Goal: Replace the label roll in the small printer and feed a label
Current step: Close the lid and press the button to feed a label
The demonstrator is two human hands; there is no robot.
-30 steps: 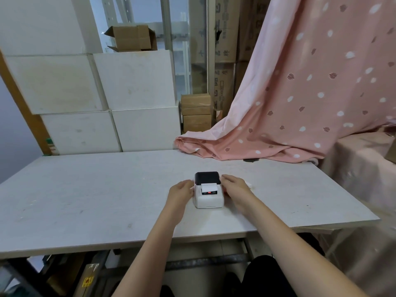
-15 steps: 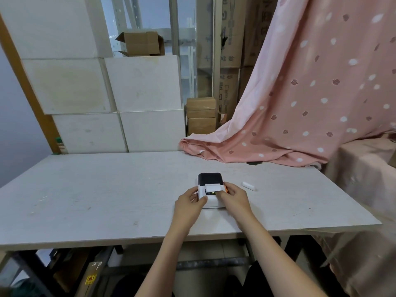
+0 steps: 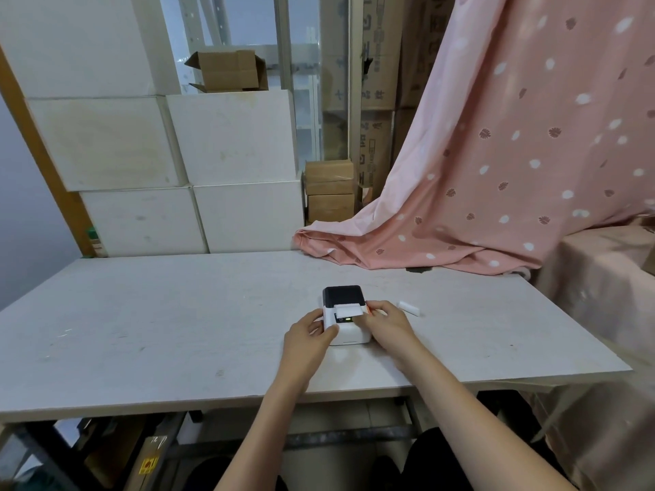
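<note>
A small white label printer (image 3: 351, 334) with a black lid stands on the pale table (image 3: 177, 313), near its front edge. A white label (image 3: 347, 309) sticks out of its slot, and a green light glows below it. My left hand (image 3: 308, 334) grips the printer's left side, thumb on the front. My right hand (image 3: 384, 320) rests on the printer's right side, fingertips by the label's right edge. A small white roll-like piece (image 3: 409, 308) lies on the table just right of my right hand.
A pink dotted cloth (image 3: 496, 171) drapes from the right onto the table's far right corner. White blocks (image 3: 177, 171) and cardboard boxes (image 3: 329, 193) are stacked behind the table. A cloth-covered surface (image 3: 602, 278) stands to the right.
Both hands slid from the printer's sides to its front. A longer piece of label shows from the slot, and the green light is lit. The white piece to the right came into sight.
</note>
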